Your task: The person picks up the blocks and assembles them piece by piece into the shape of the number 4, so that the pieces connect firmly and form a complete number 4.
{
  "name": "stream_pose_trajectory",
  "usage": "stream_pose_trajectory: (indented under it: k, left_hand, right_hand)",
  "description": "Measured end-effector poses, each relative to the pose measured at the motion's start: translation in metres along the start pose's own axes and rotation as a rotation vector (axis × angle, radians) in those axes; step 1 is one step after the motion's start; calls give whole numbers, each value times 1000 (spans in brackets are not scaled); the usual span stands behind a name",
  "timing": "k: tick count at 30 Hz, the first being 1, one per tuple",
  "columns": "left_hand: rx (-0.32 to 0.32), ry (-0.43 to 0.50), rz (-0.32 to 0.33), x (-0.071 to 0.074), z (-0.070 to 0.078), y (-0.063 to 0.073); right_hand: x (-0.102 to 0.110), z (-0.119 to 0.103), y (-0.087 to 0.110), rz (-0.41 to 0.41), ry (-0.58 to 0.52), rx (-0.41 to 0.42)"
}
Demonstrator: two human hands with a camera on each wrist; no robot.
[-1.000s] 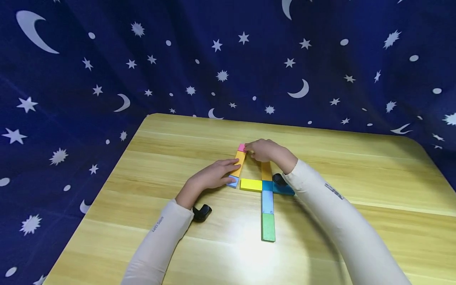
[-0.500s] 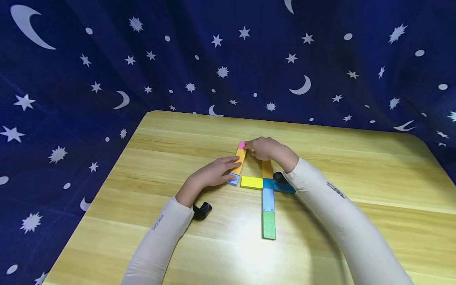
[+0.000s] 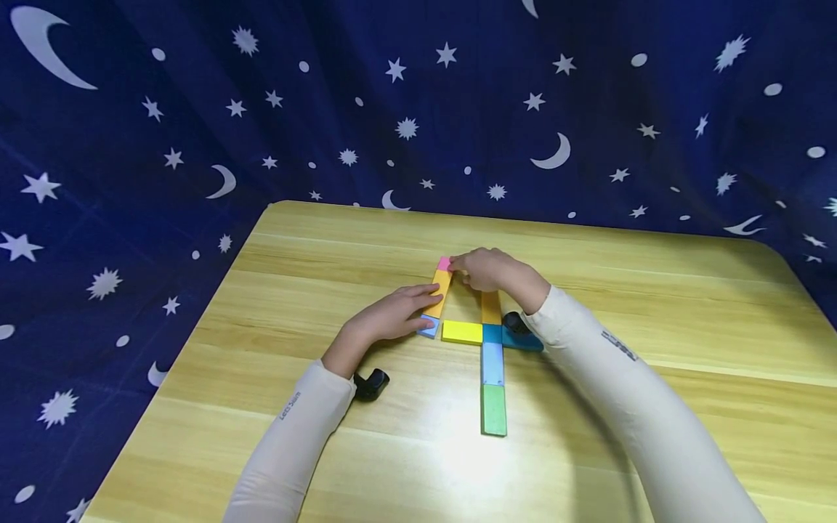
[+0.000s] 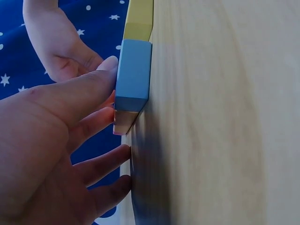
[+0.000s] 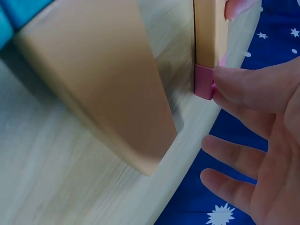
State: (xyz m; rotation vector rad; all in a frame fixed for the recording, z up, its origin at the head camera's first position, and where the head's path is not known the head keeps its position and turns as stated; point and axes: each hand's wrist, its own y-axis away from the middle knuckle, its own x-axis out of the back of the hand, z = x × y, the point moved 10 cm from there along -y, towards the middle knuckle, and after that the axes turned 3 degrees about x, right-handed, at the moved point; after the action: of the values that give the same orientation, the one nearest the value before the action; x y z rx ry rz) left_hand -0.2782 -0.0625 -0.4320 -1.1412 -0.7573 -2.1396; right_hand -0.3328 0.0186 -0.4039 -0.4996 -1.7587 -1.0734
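Observation:
My left hand (image 3: 395, 314) rests with straight fingers over a slanted orange block (image 3: 442, 287), its thumb touching the light blue block (image 4: 133, 70) at the near end. At the far end, the thumb and index finger of my right hand (image 3: 487, 269) pinch a small pink block (image 5: 203, 80); the other visible fingers stay loose. The three blocks lie end to end in a slanted row. To its right, a yellow block (image 3: 462, 332) meets a teal block (image 3: 492, 334). A second orange block (image 3: 492, 309) runs away from the teal one, partly hidden under the right hand.
Below the teal block, a pale blue block (image 3: 492, 363) and a green block (image 3: 493, 410) continue toward me. A dark teal block (image 3: 523, 339) lies under the right wrist's black camera (image 3: 515, 323). The wooden table (image 3: 314, 254) ends at a starry blue curtain (image 3: 294, 131).

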Motion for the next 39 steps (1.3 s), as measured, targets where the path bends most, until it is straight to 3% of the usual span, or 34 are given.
stream_pose_trajectory:
  k: [39]
  left_hand:
    - [7, 19, -17, -1, 1, 1]
  right_hand:
    - [-2, 2, 0, -2, 3, -13]
